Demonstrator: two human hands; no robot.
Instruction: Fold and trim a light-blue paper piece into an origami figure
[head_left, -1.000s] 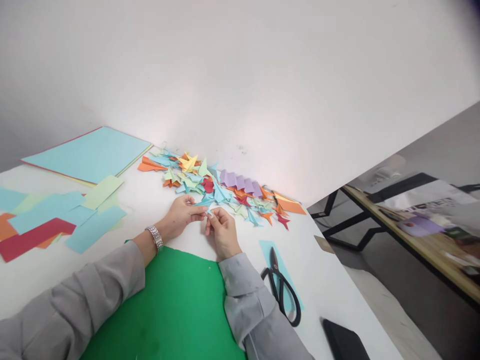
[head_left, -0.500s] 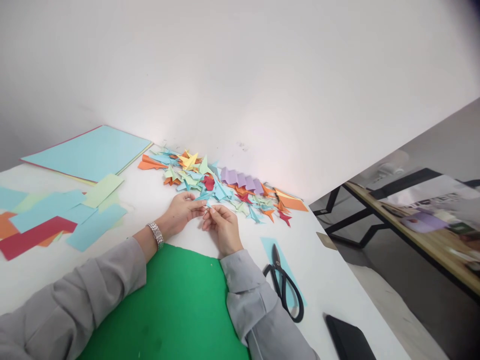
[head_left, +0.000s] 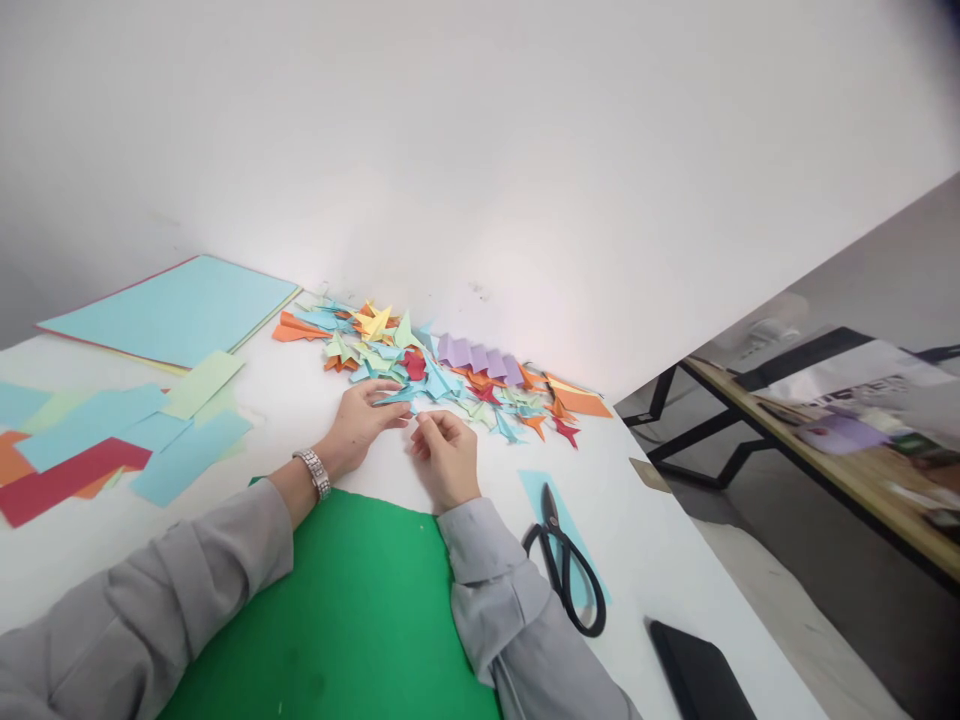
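Blue paper piece (head_left: 411,405) sits pinched between left hand (head_left: 362,422) and right hand (head_left: 444,455), mid-fold, just at 6 o'clock of the folded pile (head_left: 442,375). Pile looks big, so many done. Cut strips (head_left: 112,430) at 9 o'clock and sheet stack (head_left: 176,310) at 10 o'clock remain. Scissors (head_left: 566,570) idle at 4 o'clock.

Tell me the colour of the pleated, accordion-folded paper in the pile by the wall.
Light purple. The accordion-folded paper shows best in the head view, at the pile's far side.
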